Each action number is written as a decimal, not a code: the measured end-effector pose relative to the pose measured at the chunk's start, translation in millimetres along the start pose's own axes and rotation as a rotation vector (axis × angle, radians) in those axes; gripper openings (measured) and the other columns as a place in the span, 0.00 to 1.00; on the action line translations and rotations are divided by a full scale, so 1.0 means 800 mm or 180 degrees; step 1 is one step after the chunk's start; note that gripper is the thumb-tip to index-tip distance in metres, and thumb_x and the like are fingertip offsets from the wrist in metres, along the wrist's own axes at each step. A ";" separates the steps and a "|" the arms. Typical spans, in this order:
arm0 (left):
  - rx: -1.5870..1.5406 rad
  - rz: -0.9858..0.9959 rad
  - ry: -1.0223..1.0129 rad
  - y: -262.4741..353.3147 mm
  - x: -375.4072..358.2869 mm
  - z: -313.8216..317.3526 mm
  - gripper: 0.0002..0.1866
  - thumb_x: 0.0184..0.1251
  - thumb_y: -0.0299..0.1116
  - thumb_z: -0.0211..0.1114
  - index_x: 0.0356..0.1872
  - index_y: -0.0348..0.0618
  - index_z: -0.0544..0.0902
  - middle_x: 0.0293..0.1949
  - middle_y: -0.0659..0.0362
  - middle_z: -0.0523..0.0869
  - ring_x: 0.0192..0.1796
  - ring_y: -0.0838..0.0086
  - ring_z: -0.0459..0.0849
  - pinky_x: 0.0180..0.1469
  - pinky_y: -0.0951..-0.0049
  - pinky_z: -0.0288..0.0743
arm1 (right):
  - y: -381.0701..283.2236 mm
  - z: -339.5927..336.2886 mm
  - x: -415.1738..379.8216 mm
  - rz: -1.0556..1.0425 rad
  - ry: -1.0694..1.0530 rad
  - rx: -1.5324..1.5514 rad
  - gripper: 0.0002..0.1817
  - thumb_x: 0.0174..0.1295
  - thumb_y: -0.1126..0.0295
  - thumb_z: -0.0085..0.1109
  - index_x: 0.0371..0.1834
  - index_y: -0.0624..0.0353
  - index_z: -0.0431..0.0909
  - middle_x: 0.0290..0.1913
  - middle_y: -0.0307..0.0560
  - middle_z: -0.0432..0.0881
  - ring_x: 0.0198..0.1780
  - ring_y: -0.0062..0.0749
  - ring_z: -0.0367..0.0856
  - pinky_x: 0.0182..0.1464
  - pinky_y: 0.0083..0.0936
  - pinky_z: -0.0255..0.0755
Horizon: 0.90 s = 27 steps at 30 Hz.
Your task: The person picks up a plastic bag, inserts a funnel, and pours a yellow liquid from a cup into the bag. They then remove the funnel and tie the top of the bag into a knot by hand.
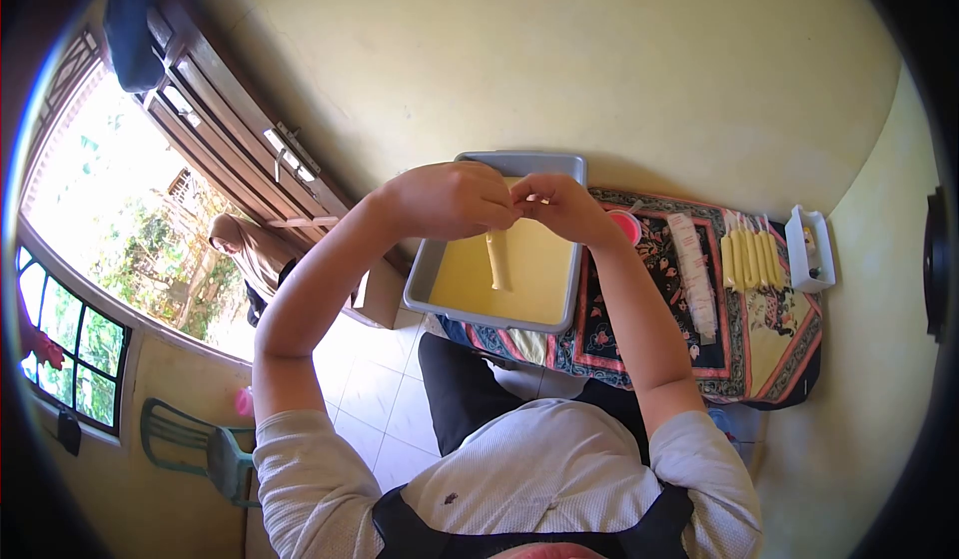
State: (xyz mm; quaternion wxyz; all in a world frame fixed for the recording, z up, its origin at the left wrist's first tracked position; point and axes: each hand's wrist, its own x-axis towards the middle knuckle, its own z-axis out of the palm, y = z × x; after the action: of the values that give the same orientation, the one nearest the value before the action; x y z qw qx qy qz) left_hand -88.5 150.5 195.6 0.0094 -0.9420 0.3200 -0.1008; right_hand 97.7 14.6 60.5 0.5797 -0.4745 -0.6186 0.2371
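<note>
My left hand (455, 199) and my right hand (561, 205) meet above a grey tub (425, 271) of pale yellow liquid (460, 279). A narrow yellow-filled bag (498, 261) hangs upright from my left hand, over the liquid. The fingers of my left hand are closed round the top of the bag. Close beside them, the fingers of my right hand are pinched together at the bag's top; what lies between them is too small to make out.
On the patterned cloth (649, 359) are a pink-rimmed container (624, 225), a long plastic-wrapped pack (691, 274), several filled yellow bags (751, 259) and a white basket (810, 249). A person (255, 254) is by the open door at left, with a green chair (215, 454) nearer.
</note>
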 end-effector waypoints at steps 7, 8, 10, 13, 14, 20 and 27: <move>-0.1057 -0.0727 0.0399 -0.015 -0.017 0.018 0.07 0.57 0.19 0.72 0.36 0.41 0.88 0.43 0.56 0.93 0.45 0.58 0.91 0.51 0.61 0.87 | -0.025 0.026 -0.016 -0.0484 0.0692 -0.0585 0.06 0.68 0.77 0.76 0.46 0.60 0.92 0.39 0.46 0.93 0.39 0.28 0.88 0.45 0.27 0.80; -0.1215 -0.0956 0.0523 -0.013 -0.020 0.023 0.08 0.57 0.19 0.72 0.37 0.41 0.88 0.43 0.56 0.93 0.46 0.58 0.91 0.52 0.61 0.87 | -0.028 0.027 -0.018 -0.0545 0.0763 -0.0697 0.06 0.67 0.77 0.76 0.46 0.60 0.92 0.39 0.46 0.92 0.38 0.28 0.88 0.45 0.27 0.80; -0.1528 -0.1415 0.0770 -0.007 -0.024 0.032 0.08 0.58 0.19 0.73 0.39 0.42 0.89 0.43 0.56 0.94 0.47 0.58 0.91 0.53 0.60 0.86 | -0.023 0.027 -0.022 -0.0323 0.0812 -0.0564 0.06 0.67 0.78 0.76 0.45 0.60 0.92 0.38 0.44 0.92 0.37 0.26 0.86 0.43 0.26 0.79; -0.1109 -0.0844 0.0677 -0.010 -0.022 0.027 0.08 0.60 0.20 0.74 0.39 0.43 0.89 0.43 0.57 0.94 0.49 0.58 0.91 0.55 0.60 0.86 | -0.008 0.028 -0.022 -0.0323 0.0864 -0.0374 0.06 0.67 0.78 0.77 0.45 0.61 0.92 0.38 0.43 0.92 0.37 0.24 0.86 0.43 0.25 0.80; -0.1048 -0.0839 0.0644 -0.008 -0.020 0.026 0.08 0.60 0.20 0.75 0.39 0.43 0.89 0.43 0.58 0.94 0.49 0.59 0.91 0.54 0.60 0.86 | -0.005 0.028 -0.022 -0.0376 0.0879 -0.0312 0.06 0.67 0.78 0.76 0.45 0.61 0.92 0.38 0.43 0.92 0.37 0.24 0.87 0.44 0.24 0.81; -0.0908 -0.0821 0.0377 -0.008 -0.015 0.031 0.08 0.63 0.23 0.79 0.39 0.44 0.89 0.41 0.61 0.93 0.46 0.61 0.90 0.52 0.60 0.84 | -0.001 0.028 -0.026 -0.0196 0.0712 -0.0487 0.06 0.68 0.79 0.75 0.46 0.62 0.91 0.40 0.44 0.93 0.42 0.25 0.92 0.48 0.23 0.84; -0.1021 -0.0709 0.0368 -0.013 -0.020 0.038 0.06 0.67 0.22 0.75 0.40 0.47 0.91 0.38 0.63 0.92 0.43 0.61 0.88 0.52 0.61 0.81 | -0.006 0.036 -0.027 0.0155 0.0605 -0.0132 0.04 0.70 0.79 0.73 0.46 0.62 0.91 0.40 0.42 0.94 0.44 0.23 0.92 0.50 0.24 0.85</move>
State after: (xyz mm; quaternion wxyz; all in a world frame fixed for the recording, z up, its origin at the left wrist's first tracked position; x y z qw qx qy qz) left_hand -88.9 167.3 164.1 -0.1704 -0.9536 0.2258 -0.1029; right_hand 66.7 1.4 47.4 0.6199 -0.5216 -0.5538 0.1922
